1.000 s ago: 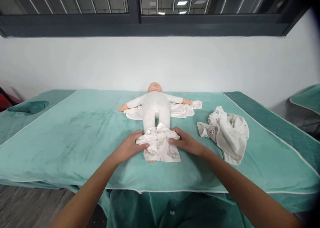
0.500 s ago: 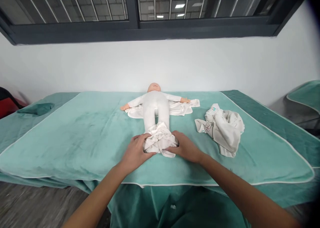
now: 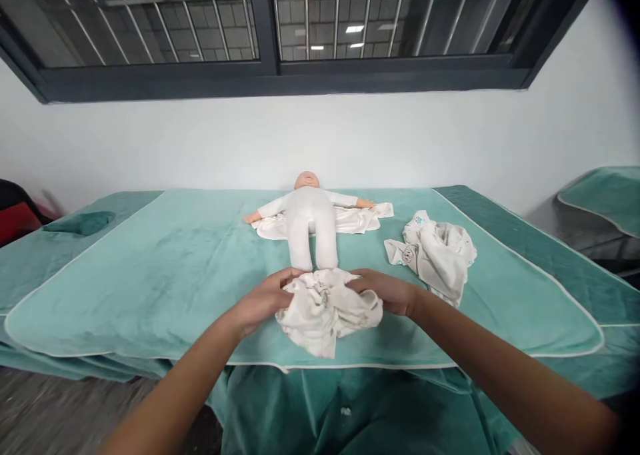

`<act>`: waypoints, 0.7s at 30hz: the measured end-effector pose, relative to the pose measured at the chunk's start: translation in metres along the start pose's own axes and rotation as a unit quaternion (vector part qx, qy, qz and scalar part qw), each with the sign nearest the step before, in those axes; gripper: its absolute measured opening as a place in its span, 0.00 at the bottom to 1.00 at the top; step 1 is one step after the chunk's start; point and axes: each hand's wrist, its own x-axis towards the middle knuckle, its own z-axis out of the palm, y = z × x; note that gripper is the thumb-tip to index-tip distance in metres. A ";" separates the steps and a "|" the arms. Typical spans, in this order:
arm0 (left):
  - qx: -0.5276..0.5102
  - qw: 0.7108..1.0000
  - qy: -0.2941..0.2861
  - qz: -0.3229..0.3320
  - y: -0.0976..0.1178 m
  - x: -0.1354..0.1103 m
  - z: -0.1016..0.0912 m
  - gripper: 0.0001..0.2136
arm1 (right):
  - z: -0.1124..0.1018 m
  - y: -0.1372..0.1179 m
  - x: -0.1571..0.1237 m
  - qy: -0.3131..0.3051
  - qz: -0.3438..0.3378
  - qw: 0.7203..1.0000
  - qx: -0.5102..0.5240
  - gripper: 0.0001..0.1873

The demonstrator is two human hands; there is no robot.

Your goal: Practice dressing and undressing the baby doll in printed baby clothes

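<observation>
A baby doll (image 3: 311,218) with a white cloth body lies on its back, arms spread and head toward the wall. Just below its feet is a bunched white baby garment (image 3: 325,315) with a small print. My left hand (image 3: 265,298) is closed on the garment's left side, some fingers hidden in the folds. My right hand (image 3: 387,290) grips the right side, its fingertips tucked into the cloth. Beneath the doll's arms a white cloth garment (image 3: 363,219) is spread out.
A crumpled white printed garment (image 3: 440,255) lies to the right on the green mat (image 3: 175,282). Behind the bed stand a white wall (image 3: 210,142) and a dark-framed window (image 3: 400,75). A red and black object (image 3: 17,218) is at the far left.
Both hands have drawn the bunched garment toward me, away from the doll's lower legs. The doll's feet now show, and the cloth is spread wider. The view has tilted up slightly.
</observation>
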 end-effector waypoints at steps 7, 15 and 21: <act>-0.055 0.990 -0.125 0.021 0.052 -0.001 -0.045 0.32 | -0.007 -0.063 -0.009 -0.041 -0.146 0.986 -0.070 0.22; 0.329 0.937 -0.118 -0.022 0.179 -0.004 -0.058 0.08 | 0.022 -0.183 -0.010 -0.076 -0.127 0.828 -0.541 0.18; 0.412 0.907 -0.046 0.068 0.225 -0.011 -0.045 0.07 | 0.047 -0.237 -0.014 -0.048 -0.212 0.812 -0.542 0.16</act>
